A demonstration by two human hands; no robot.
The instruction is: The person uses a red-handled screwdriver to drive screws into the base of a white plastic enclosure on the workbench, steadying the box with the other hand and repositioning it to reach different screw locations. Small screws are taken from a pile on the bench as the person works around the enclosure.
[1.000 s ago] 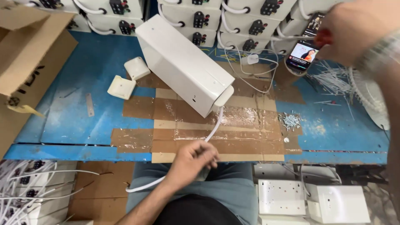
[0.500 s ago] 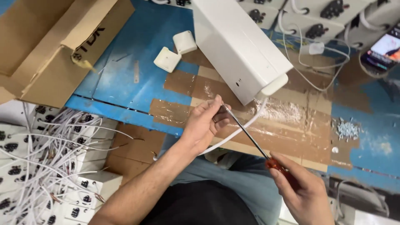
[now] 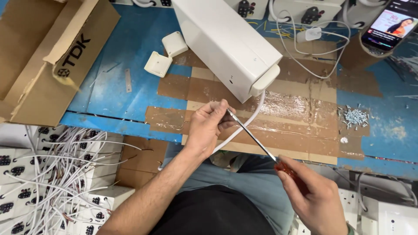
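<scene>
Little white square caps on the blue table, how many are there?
2. One small white square plastic cap lies left of the long white box; the other sits just above it, beside the box. More may be hidden behind the box.

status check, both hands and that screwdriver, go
Right hand gripping screwdriver by red handle. Left hand pinching its tip beside white cable. White box just ahead, nothing blocking.

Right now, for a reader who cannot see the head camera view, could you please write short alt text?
A person's right hand grips a red-handled screwdriver, while the left hand pinches its tip beside a white cable. The cable runs from a long white box lying on a blue, taped workbench. A small heap of screws lies to the right and a cardboard box to the left.
</scene>
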